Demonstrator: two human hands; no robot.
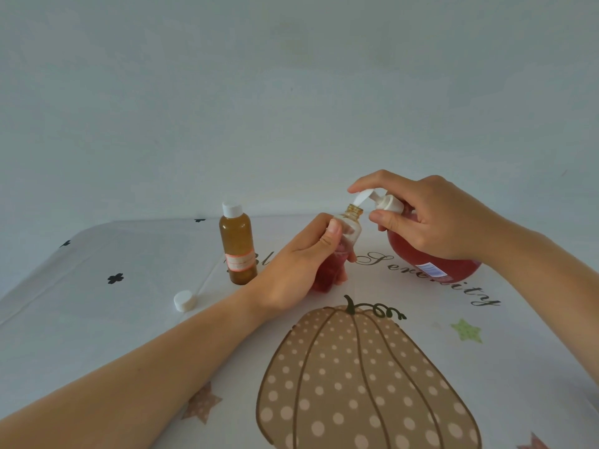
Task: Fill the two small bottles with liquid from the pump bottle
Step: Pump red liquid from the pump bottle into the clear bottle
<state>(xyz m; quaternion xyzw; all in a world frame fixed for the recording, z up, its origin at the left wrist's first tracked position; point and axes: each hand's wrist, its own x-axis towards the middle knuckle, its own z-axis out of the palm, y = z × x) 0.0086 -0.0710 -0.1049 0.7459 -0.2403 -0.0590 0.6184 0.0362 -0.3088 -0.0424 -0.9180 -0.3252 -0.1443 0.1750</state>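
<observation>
- Behind the table (97,335) is a plain pale wall; the cloth (534,367) has a dotted pumpkin (356,384) print.
- My left hand (301,270) grips the open small bottle (351,226), tilted, red liquid in its bottom.
- My right hand (421,218) holds the pump bottle (434,260), forefinger on the pump head (364,197), the spout at the small bottle's mouth.
- Capped amber bottle (238,244) stands to the left; a loose white cap (184,301) lies nearby.

the pump bottle (431,257) at centre right is clear, glossy plastic; its pump head (382,200) is smooth white plastic. the open small bottle (351,226) is transparent, shiny plastic. the capped small bottle (238,241) left of it is translucent plastic with a paper label (240,260). the loose cap (184,300) is ribbed white plastic. the tablecloth (518,367) is smooth, faintly sheened.
</observation>
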